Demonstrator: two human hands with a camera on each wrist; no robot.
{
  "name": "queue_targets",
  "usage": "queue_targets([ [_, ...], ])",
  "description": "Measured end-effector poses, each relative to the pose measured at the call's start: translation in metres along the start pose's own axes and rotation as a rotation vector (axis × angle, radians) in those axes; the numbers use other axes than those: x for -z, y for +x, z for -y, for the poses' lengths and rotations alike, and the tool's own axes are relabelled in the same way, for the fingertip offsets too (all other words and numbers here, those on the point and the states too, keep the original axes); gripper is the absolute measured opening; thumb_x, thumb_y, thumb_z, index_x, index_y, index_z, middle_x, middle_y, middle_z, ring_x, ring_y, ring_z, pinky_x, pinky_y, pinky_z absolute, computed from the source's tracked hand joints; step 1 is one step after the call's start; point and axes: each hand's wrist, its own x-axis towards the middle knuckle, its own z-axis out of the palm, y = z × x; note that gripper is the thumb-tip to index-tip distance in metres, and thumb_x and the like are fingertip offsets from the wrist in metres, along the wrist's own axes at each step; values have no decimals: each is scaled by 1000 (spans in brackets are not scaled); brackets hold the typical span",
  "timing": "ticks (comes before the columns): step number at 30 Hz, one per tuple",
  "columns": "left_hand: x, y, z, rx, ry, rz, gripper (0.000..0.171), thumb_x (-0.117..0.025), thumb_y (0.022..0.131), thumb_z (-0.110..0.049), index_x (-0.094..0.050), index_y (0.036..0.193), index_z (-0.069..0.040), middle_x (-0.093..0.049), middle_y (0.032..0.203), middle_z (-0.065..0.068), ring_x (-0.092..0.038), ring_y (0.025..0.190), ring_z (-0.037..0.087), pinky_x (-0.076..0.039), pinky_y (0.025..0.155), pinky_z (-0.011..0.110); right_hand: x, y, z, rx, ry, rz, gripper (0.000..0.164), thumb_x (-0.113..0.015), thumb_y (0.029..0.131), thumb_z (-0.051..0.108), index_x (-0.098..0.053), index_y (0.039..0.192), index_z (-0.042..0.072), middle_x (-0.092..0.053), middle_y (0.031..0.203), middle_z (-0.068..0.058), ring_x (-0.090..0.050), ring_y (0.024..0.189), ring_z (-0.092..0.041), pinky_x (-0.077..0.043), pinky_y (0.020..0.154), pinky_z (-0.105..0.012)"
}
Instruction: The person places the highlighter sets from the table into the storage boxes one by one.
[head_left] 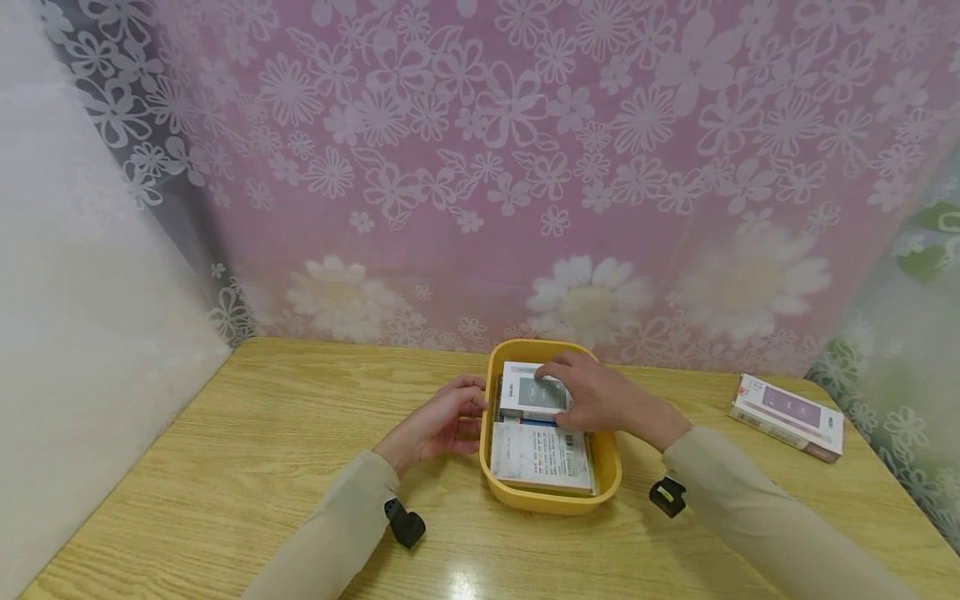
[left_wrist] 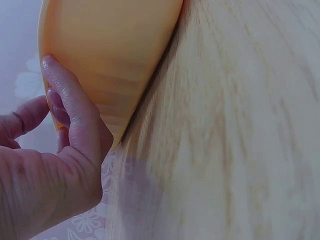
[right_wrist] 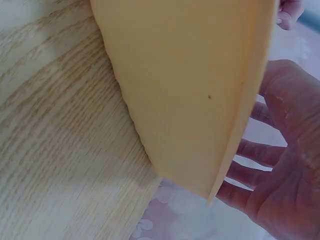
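Note:
A yellow plastic bin (head_left: pixel 551 502) stands on the table, holding several boxes. My right hand (head_left: pixel 600 396) reaches over its right rim and grips a white box with a grey label (head_left: pixel 517 392) in the far half, thumb by the near edge, one fingertip over the label. In the right wrist view the fingers (right_wrist: pixel 257 152) dip behind the rim. A white printed box (head_left: pixel 536 458) lies in the near half. My left hand (head_left: pixel 446 421) rests at the bin's left side with loosely bent fingers; in the left wrist view a fingertip (left_wrist: pixel 48 61) touches the outer wall.
Another white box with a purple label (head_left: pixel 791 408) lies on the wooden table (head_left: pixel 300 433) at the far right. A pink flowered curtain (head_left: pixel 450 183) hangs directly behind the table. Black wrist cameras (head_left: pixel 405 523) sit on both sleeves.

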Motion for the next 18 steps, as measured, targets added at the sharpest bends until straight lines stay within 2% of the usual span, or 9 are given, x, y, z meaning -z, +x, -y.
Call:
queue_targets([
  [8, -1, 0, -1, 9, 2, -14, 40, -56, 90, -17, -47, 129, -19, -61, 89, 1, -58, 68, 12, -56, 54, 26, -1, 1, 0, -7, 5, 34, 52, -75, 86, 23, -62, 135, 13, -55, 143, -19, -58, 124, -35, -53, 100, -53],
  [13, 0, 0, -1, 7, 5, -15, 40, -57, 90, -17, -47, 128, -20, -61, 89, 0, -59, 68, 12, -56, 55, 26, -1, 0, -1, 19, 11, 30, 50, -75, 86, 21, -63, 133, 11, -56, 141, -21, -59, 121, -35, -54, 97, -52],
  [18, 0, 0, 0, 5, 3, -7, 41, -57, 89, -17, -47, 128, -20, -61, 88, 0, -59, 68, 12, -55, 55, 26, 2, -3, -7, 39, 40, 10, 50, -75, 88, 23, -63, 135, 11, -58, 141, -17, -60, 122, -34, -53, 100, -53],
])
